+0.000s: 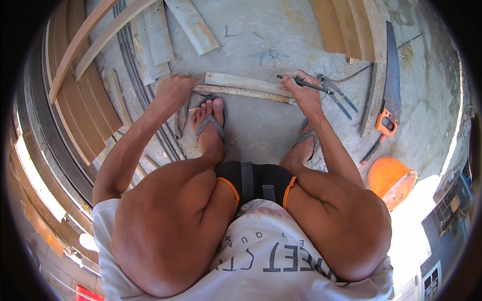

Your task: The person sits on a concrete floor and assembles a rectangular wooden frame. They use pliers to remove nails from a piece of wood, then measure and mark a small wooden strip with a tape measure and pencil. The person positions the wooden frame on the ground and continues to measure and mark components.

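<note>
Between my feet and the far floor lies a short pale wooden board (243, 80), with a narrow, worn wooden strip (241, 92) along its near edge. My left hand (175, 91) is closed at the left end of the two pieces, fingertips partly hidden. At the right end, my right hand (304, 91) pinches a dark pencil (314, 86) that points left and right across the fingers. Its fingers also rest by the board's end. Just right of that hand, pincers (341, 98) with dark handles lie on the concrete.
A handsaw (389, 90) with an orange handle lies at the right, above an orange hard-shelled object (390, 181). Brown boards (346, 30) are at the far right. More brown planks (85, 105) and dark rods (143, 85) line the left. Loose wire (271, 55) lies ahead.
</note>
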Available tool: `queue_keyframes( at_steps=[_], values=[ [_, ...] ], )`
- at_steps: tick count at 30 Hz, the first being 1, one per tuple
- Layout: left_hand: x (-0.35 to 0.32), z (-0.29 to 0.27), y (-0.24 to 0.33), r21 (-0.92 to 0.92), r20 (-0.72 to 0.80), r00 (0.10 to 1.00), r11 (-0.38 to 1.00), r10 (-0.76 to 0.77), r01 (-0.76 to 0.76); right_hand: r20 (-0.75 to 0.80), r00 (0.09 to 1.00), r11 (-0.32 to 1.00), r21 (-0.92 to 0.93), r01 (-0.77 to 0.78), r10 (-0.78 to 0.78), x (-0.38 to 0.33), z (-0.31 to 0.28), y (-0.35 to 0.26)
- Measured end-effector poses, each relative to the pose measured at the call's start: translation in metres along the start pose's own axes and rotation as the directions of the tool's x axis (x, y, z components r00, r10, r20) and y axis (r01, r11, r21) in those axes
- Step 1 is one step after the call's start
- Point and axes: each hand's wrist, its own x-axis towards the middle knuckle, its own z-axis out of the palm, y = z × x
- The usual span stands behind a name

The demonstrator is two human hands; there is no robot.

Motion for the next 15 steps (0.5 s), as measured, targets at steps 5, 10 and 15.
queue_keyframes(
  at_steps=[5, 10, 15],
  values=[
    [0.006, -0.006, -0.002, -0.084, 0.081, 0.995, 0.995, -0.055, 0.061, -0.129, 0.99, 0.997, 0.053, 0.058, -0.051, 0.006, -0.035, -0.016],
    [0.018, -0.009, -0.009, -0.131, 0.069, 0.997, 0.991, -0.017, 0.026, -0.113, 0.993, 0.998, 0.043, 0.046, -0.041, 0.014, -0.039, -0.004],
    [0.028, -0.017, -0.012, -0.084, 0.175, 0.985, 0.996, -0.005, 0.02, -0.038, 0.999, 0.999, -0.031, 0.026, -0.027, 0.012, -0.026, 0.001]
  ],
)
